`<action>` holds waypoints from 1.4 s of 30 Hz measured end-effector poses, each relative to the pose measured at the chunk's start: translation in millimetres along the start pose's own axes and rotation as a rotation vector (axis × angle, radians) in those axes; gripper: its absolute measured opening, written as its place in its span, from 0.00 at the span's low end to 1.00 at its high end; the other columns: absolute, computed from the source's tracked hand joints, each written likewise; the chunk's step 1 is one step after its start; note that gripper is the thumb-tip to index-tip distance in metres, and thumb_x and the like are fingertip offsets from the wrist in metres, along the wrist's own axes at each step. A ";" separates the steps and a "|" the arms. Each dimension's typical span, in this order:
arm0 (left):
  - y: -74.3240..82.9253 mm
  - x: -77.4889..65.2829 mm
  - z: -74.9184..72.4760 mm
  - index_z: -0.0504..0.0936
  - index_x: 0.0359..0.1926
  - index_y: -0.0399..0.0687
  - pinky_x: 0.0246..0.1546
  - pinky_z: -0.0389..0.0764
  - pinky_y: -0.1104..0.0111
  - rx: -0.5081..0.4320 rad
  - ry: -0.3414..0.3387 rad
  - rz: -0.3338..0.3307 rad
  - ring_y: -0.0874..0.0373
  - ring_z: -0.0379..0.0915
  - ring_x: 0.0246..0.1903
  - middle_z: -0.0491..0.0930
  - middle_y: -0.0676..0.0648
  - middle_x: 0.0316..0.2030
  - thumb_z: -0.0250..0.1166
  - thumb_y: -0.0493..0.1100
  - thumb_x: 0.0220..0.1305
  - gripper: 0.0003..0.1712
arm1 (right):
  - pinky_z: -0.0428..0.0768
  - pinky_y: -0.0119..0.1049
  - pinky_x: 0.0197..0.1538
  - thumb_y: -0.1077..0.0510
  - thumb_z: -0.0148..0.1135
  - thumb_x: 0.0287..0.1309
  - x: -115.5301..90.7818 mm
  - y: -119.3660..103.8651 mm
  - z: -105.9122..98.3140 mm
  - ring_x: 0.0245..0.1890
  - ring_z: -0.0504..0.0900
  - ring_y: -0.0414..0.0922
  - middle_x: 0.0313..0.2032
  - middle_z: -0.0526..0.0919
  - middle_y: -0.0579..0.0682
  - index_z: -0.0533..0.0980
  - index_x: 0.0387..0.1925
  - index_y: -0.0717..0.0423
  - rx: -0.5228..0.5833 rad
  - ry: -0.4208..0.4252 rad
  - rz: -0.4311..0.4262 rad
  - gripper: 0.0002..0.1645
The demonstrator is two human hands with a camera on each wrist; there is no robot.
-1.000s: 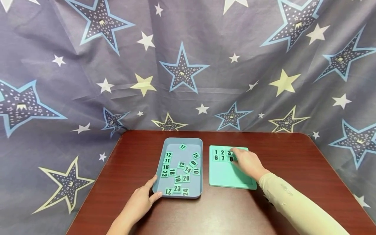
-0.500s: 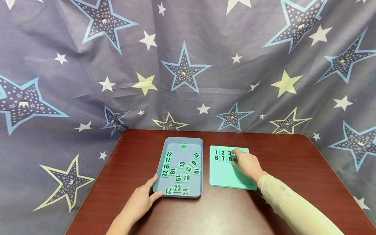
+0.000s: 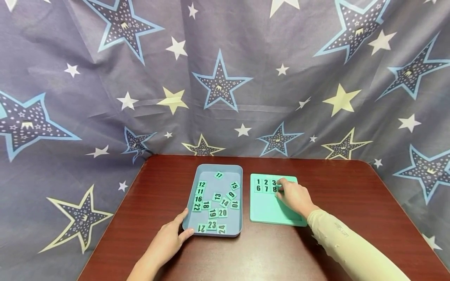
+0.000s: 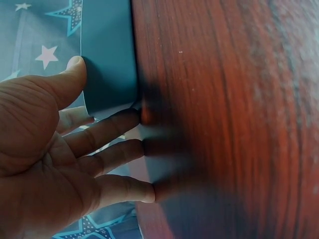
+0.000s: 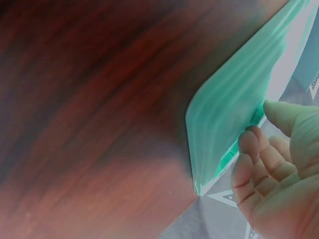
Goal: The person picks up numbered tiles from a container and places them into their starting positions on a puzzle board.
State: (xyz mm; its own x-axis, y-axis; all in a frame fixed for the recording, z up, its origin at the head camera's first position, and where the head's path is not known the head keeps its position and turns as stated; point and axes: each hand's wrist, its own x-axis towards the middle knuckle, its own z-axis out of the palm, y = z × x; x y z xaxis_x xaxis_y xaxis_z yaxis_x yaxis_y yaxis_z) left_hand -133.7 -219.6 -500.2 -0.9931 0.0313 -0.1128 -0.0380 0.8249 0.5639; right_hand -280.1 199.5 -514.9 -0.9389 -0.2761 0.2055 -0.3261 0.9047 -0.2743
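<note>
My left hand (image 3: pixel 168 238) rests at the near left corner of a blue-grey tray (image 3: pixel 214 185); its thumb (image 4: pixel 76 69) is at the rim and its fingers are spread along the outside. Numbered green tiles, such as tile 13 (image 3: pixel 217 197), lie loose in the tray, some turned sideways. My right hand (image 3: pixel 297 197) reaches over a mint green board (image 3: pixel 270 210), with its thumb at the right edge of tile 8 (image 3: pixel 274 189) and a fingertip by tile 3 (image 3: pixel 273 182). Tiles 1, 2, 6 and 7 sit beside them. The hand covers the board's upper right part.
Both tray and board lie on a reddish-brown wooden table (image 3: pixel 337 187), a narrow strip of table between them. A grey curtain (image 3: pixel 274 86) with a star pattern hangs behind the table and on both sides.
Tile 8 has shifted slightly left, closer to tile 7, as the right fingers moved a little against it. The left hand and tray keep their place.
</note>
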 end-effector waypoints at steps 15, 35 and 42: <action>-0.3 0.1 0.2 0.66 0.82 0.48 0.68 0.75 0.38 -0.003 -0.006 -0.006 0.33 0.75 0.70 0.76 0.32 0.72 0.70 0.51 0.74 0.42 | 0.85 0.56 0.40 0.54 0.74 0.66 -12.4 -1.9 -10.9 0.38 0.92 0.54 0.38 0.93 0.49 0.82 0.54 0.56 0.096 -0.036 0.018 0.19; -1.1 -0.5 -1.2 0.66 0.82 0.48 0.68 0.75 0.37 -0.004 -0.007 -0.013 0.33 0.74 0.70 0.76 0.30 0.71 0.70 0.52 0.74 0.42 | 0.86 0.49 0.49 0.56 0.78 0.63 36.8 -128.2 -9.9 0.44 0.90 0.51 0.44 0.93 0.51 0.84 0.52 0.55 0.056 -0.075 -0.403 0.18; 0.4 -0.1 -0.6 0.65 0.82 0.48 0.68 0.75 0.37 -0.011 -0.009 -0.009 0.33 0.74 0.70 0.76 0.31 0.71 0.69 0.52 0.74 0.42 | 0.74 0.43 0.48 0.57 0.67 0.74 53.2 -157.7 11.8 0.49 0.86 0.50 0.50 0.92 0.47 0.85 0.55 0.46 -0.302 -0.240 -0.361 0.12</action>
State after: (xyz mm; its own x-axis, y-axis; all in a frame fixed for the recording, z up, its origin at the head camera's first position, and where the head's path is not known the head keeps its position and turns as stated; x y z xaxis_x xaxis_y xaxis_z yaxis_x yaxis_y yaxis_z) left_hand -133.7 -219.6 -499.5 -0.9917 0.0294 -0.1251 -0.0478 0.8191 0.5716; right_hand -279.9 38.3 -471.8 -0.7828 -0.6222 0.0065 -0.6206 0.7815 0.0647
